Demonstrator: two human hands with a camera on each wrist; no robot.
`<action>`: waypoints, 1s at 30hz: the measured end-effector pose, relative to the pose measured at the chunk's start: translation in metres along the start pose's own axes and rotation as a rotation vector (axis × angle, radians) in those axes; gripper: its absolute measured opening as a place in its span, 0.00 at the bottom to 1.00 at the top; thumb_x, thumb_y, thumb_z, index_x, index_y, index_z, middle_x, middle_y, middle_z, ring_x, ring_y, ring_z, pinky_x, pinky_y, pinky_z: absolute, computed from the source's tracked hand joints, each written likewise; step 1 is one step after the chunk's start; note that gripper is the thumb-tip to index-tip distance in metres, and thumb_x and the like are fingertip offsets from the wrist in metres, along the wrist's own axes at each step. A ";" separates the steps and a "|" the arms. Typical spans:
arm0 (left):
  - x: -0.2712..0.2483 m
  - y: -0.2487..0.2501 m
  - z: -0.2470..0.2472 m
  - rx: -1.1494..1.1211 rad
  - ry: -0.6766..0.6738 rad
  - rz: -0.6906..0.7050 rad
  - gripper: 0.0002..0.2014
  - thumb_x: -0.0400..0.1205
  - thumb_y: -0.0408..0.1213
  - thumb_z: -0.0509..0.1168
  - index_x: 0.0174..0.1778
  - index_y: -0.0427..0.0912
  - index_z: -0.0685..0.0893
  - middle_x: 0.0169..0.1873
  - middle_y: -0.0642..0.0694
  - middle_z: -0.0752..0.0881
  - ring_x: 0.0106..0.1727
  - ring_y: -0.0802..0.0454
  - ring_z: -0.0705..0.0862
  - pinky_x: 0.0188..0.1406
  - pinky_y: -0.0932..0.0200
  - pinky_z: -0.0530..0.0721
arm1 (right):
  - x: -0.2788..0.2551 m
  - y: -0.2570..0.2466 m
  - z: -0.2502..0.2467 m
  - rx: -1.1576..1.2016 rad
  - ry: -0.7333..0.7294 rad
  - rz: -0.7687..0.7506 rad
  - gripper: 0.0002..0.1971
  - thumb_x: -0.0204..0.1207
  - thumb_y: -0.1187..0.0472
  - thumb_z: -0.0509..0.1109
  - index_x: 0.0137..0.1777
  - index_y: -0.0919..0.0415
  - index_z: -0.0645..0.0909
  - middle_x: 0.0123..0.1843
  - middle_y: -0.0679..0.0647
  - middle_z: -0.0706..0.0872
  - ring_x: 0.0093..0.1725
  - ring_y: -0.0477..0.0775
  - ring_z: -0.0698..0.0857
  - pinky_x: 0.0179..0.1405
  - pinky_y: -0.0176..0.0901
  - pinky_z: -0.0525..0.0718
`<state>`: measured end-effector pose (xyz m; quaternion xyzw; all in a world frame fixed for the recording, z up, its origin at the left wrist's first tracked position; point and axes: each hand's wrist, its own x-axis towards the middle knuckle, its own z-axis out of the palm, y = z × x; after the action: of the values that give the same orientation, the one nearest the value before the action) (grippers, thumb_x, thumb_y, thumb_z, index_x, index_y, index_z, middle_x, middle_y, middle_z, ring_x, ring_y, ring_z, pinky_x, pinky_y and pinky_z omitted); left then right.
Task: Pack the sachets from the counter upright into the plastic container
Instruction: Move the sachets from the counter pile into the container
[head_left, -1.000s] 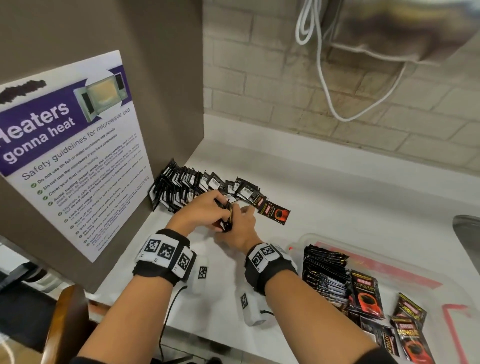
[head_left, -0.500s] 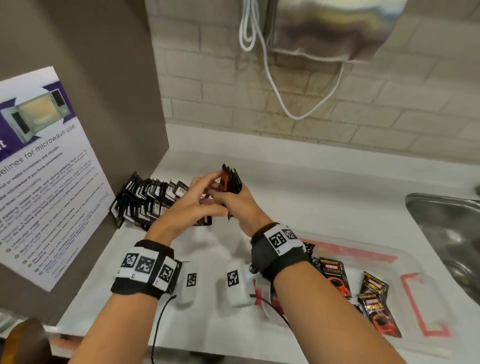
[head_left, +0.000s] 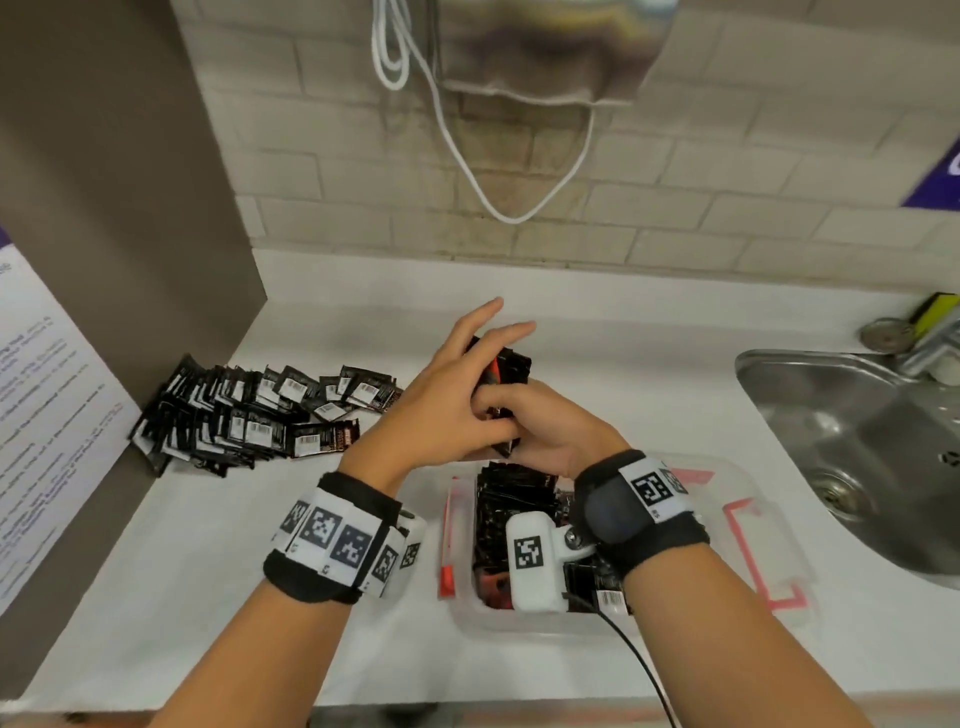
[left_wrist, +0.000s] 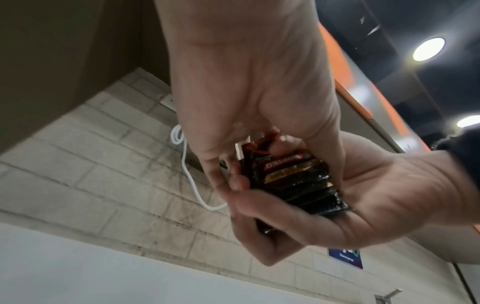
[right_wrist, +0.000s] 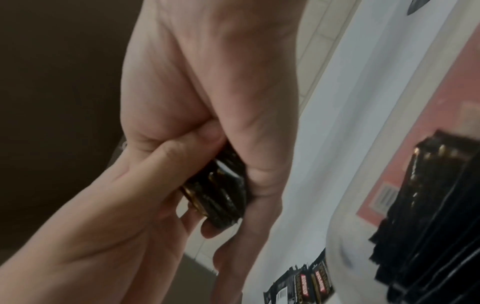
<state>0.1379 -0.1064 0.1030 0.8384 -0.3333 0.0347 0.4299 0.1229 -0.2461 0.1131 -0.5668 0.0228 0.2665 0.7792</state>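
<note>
Together, both hands are clasping a small stack of glossy black foil sachets (head_left: 506, 384), the left hand (head_left: 447, 410) partly splayed, the right hand (head_left: 545, 431) curled. Its red-and-gold lettering is showing too blurred to read.

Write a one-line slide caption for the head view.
Both hands, left hand and right hand, grip a bundle of sachets above the plastic container.

Container (head_left: 737, 483) sachets (head_left: 511, 499) half hidden
</note>
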 end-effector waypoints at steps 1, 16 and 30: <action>0.002 0.003 0.005 -0.002 -0.015 -0.004 0.44 0.73 0.38 0.79 0.82 0.65 0.66 0.84 0.66 0.52 0.77 0.64 0.68 0.66 0.63 0.78 | -0.004 0.000 -0.005 0.035 -0.002 0.020 0.18 0.76 0.75 0.63 0.65 0.70 0.80 0.56 0.66 0.86 0.57 0.63 0.88 0.47 0.61 0.90; -0.004 0.031 0.049 -0.170 -0.020 -0.098 0.52 0.71 0.62 0.76 0.87 0.56 0.54 0.75 0.58 0.63 0.77 0.69 0.66 0.72 0.71 0.70 | -0.055 0.009 -0.048 0.361 0.130 -0.217 0.14 0.73 0.69 0.68 0.57 0.62 0.86 0.55 0.62 0.86 0.57 0.61 0.86 0.65 0.57 0.82; -0.011 0.043 0.041 -0.870 -0.157 -0.415 0.33 0.75 0.36 0.75 0.75 0.46 0.70 0.65 0.29 0.83 0.54 0.41 0.90 0.46 0.45 0.92 | -0.074 0.032 -0.046 0.425 -0.014 -0.401 0.11 0.72 0.67 0.69 0.53 0.59 0.88 0.51 0.57 0.88 0.54 0.60 0.88 0.55 0.56 0.88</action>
<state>0.0948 -0.1484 0.1031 0.6298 -0.1739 -0.2575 0.7119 0.0577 -0.3091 0.0941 -0.3825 -0.0396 0.1003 0.9177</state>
